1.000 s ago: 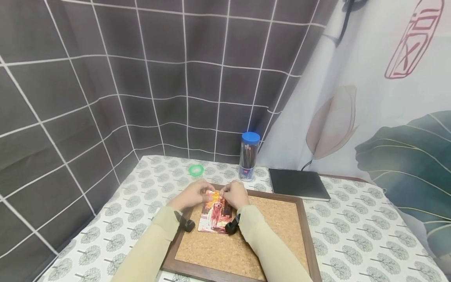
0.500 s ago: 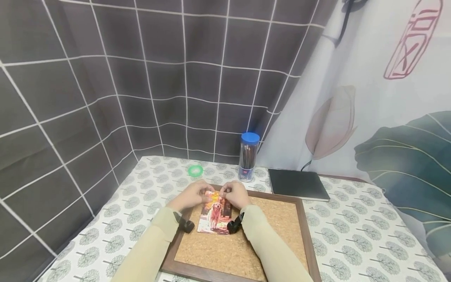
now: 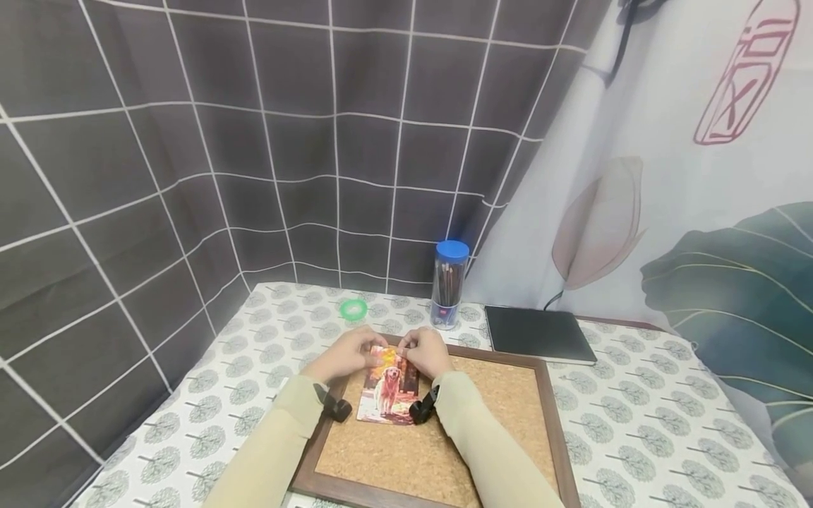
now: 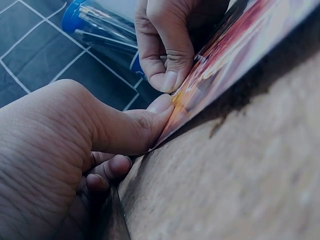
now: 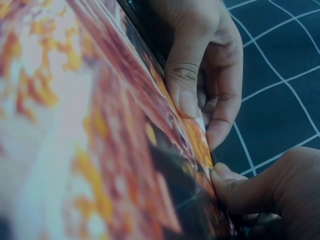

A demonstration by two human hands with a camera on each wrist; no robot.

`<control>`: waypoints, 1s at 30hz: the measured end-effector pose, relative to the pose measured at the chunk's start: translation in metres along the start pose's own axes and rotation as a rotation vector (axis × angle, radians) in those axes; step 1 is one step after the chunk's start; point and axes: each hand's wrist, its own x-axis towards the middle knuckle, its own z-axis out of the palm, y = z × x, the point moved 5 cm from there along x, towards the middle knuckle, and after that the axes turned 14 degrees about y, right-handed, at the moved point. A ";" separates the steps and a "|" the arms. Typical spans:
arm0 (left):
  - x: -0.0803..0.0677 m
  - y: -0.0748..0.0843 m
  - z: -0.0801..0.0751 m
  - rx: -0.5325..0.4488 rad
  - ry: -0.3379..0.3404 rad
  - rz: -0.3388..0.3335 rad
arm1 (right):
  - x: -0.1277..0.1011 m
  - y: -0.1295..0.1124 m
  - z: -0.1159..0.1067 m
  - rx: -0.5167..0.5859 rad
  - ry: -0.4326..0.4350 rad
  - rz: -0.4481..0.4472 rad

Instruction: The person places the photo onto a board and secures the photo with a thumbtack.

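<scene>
A glossy photo (image 3: 386,395) of a golden dog lies on the upper left of a wood-framed corkboard (image 3: 495,395). My left hand (image 3: 346,353) grips the photo's top left part, thumb on its face and fingers curled past the top edge. On the other side my right hand (image 3: 428,351) pinches the top edge between thumb and index finger. The two thumbs nearly meet in the left wrist view, where a dark shadow runs under the photo's side edge (image 4: 200,112). Whether something small sits between the right fingertips (image 4: 170,81) cannot be made out.
A clear tube with a blue lid (image 3: 452,282), full of pencils or brushes, stands behind the board. Left of it lies a green tape roll (image 3: 353,308). A flat black pad (image 3: 538,331) with a cable lies at the back right. Dark checked cloth (image 3: 286,141) hangs behind.
Both hands stay at the photo's top edge almost without moving. The whole head view shifts by a few pixels only.
</scene>
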 end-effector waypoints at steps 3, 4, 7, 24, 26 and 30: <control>0.000 0.001 0.000 -0.003 -0.003 0.003 | 0.000 0.001 0.000 -0.008 -0.001 0.007; 0.000 0.000 0.000 0.000 -0.005 0.002 | 0.000 0.001 0.001 -0.014 -0.002 0.011; 0.000 0.000 0.001 0.014 -0.007 -0.002 | 0.000 0.001 0.001 -0.029 -0.006 0.015; -0.001 0.002 0.002 0.038 0.004 -0.007 | -0.001 0.000 -0.001 -0.096 0.000 0.034; 0.000 0.002 0.001 0.037 0.003 -0.015 | 0.000 0.001 -0.001 -0.080 -0.021 0.041; 0.001 0.001 0.002 0.017 0.003 -0.034 | 0.002 0.001 -0.009 0.031 -0.119 0.069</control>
